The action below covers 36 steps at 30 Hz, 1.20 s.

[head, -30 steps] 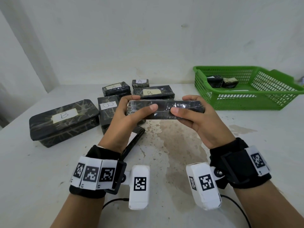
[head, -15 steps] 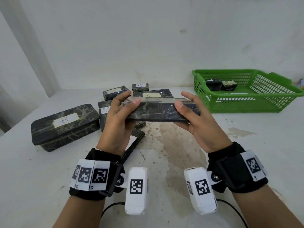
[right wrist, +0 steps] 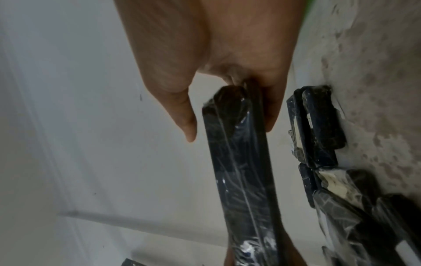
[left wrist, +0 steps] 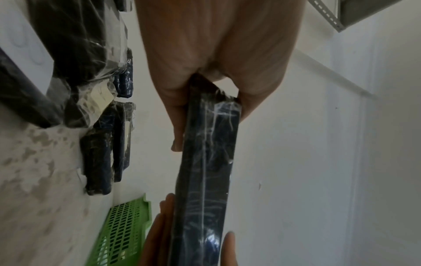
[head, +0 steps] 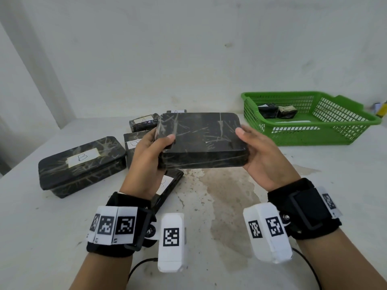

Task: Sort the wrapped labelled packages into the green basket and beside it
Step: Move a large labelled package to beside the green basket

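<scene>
We have the flat package [head: 202, 141] up off the table [head: 314, 206], held by its two short ends: the left hand [head: 146, 155] has its thumb curled over the top face at the left end with the fingers underneath, and the right hand [head: 266, 158] cups the right end, fingers below and thumb lying near the top edge. In the right wrist view that thumb stands a little clear of the wrap, so on that side the fingers under the package carry most of it.

The face turned toward us shows no label (we judge it is on the far or under side, out of sight). The package looks stiff and boxy, keeping straight between our fingertips without sagging, and we'd guess it light enough for one hand. The film wrap is glossy and creased, so likely slick; gripping across the thickness at an end, thumb opposite fingers, should hold better than pinching the film.

Beyond our right fingers sits the green basket [head: 343, 126] with two small packages [head: 277, 111] inside. Beyond and beside our left fingers lie the other packages [head: 81, 164], one marked B.
</scene>
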Available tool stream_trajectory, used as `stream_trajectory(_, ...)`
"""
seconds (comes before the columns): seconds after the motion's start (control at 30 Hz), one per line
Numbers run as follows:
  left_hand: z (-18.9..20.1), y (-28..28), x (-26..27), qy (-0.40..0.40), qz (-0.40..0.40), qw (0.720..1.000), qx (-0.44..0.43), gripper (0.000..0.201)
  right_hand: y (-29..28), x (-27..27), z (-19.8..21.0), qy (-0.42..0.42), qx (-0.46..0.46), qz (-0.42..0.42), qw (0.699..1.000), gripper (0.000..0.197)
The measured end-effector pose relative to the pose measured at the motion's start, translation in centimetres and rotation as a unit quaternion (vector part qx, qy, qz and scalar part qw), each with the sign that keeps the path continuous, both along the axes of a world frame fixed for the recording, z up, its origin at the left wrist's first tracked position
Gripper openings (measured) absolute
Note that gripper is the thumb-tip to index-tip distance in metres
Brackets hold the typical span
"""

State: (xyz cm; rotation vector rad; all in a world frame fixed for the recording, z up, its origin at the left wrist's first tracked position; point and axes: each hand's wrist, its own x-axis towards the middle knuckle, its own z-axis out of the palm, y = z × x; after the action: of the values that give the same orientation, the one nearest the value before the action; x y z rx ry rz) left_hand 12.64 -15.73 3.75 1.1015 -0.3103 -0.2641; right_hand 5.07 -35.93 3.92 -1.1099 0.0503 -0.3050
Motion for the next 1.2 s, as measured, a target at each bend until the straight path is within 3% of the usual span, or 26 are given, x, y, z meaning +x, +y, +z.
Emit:
stream_trajectory(0.1, 0.2, 0.3, 0.0, 0.006, 0.015, 1.0, 0.017, 0.059, 0.0, 0.0, -0.2, 0.009, -0.02, 0.018, 1.0, 0.059)
stream_trajectory(0.27, 0.0, 0.2, -0.1, 0.021, 0.051, 0.997, 0.06, 0.04, 0.1, 0.3, -0.5, 0.009, -0.046, 0.018, 0.999, 0.058)
stream_trajectory(0.47, 0.3, 0.2, -0.3, -0.005, 0.04, 0.995, 0.086, 0.037, 0.4, 0.6, -1.2, 0.014, -0.062, -0.018, 0.998, 0.034)
stream_trajectory(0.73, 0.1, -0.1, -0.2, 0.029, 0.095, 0.991, 0.086, 0.041, 0.6, 0.8, -1.4, 0.016, -0.072, -0.033, 0.997, 0.041)
stream_trajectory(0.87, 0.0, -0.1, -0.1, 0.029, 0.07, 0.993, 0.089, 0.036, 1.0, 0.8, -1.3, 0.009, -0.072, -0.065, 0.995, 0.054)
stream_trajectory(0.93, 0.0, -0.1, -0.2, 0.023, 0.056, 0.994, 0.093, 0.035, 1.0, 0.9, -1.4, 0.017, -0.074, -0.081, 0.994, 0.046)
stream_trajectory(1.07, 0.1, -0.5, -0.8, 0.006, 0.061, 0.991, 0.116, 0.053, 0.8, 1.0, -1.6, 0.037, -0.079, -0.085, 0.993, 0.025)
stream_trajectory(1.13, -0.2, -0.6, -0.7, -0.001, 0.089, 0.988, 0.125, 0.052, 0.8, 1.0, -1.7, 0.05, -0.087, -0.077, 0.992, 0.026)
stream_trajectory(1.2, -0.4, -0.5, -0.7, -0.006, 0.104, 0.986, 0.131, 0.066, 0.9, 1.0, -1.7, 0.061, -0.096, -0.083, 0.99, 0.032)
